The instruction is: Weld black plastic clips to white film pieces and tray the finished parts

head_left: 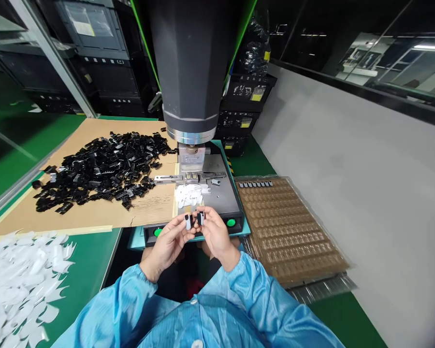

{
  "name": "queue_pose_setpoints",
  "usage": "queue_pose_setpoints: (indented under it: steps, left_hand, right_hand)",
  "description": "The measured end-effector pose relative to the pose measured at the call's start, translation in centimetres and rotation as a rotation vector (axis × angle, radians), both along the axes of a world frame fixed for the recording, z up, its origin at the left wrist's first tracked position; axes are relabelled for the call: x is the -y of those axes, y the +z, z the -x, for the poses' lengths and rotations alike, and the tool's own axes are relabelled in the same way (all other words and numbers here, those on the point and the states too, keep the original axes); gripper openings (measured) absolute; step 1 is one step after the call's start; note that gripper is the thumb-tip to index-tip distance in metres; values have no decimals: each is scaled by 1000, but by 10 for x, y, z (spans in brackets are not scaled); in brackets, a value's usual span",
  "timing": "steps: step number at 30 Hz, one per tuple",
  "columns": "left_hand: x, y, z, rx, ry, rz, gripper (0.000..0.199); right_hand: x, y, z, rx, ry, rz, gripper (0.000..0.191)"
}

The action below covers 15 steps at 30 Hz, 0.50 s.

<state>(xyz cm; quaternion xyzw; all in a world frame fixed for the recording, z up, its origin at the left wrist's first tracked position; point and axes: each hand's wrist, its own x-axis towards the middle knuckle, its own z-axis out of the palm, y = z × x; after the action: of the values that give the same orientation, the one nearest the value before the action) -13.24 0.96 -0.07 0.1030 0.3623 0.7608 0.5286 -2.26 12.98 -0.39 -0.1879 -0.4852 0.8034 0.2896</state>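
Observation:
My left hand (171,241) pinches a small black plastic part with a pale face (188,222). Close beside it, my right hand (216,234) grips a second black part with a pale face (200,218). Both are held up in front of the machine's base, between its two green buttons (158,232). Just beyond my fingers, several white plastic pieces (190,194) lie on the metal plate. One similar small part (216,182) rests on the plate near the fixture (192,177), under the press head (192,137).
A large heap of black parts (105,166) covers the cardboard on the left. White pieces (25,280) are piled at the lower left. On the right lies a brown moulded tray (286,227) with a row of parts along its far edge. Black crates (239,111) stand behind.

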Motion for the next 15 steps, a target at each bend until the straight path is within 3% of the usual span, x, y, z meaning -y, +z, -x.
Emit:
queue_pose_setpoints:
  steps: [7,11,13,15]
  left_hand:
    - [-1,-11,-26,-201,45,105,36]
    - [0,-19,-42,-324,-43,209,43]
    - [7,-27,-44,-393,-145,304,52]
    - [17,-36,-43,-475,-247,421,57]
  right_hand:
    - [7,0,-34,371,-100,-923,38]
    - [-2,4,-62,432,-130,-1057,33]
    - [-27,2,-77,433,-181,-1059,31]
    - [-73,-7,-95,457,-289,-1054,29]
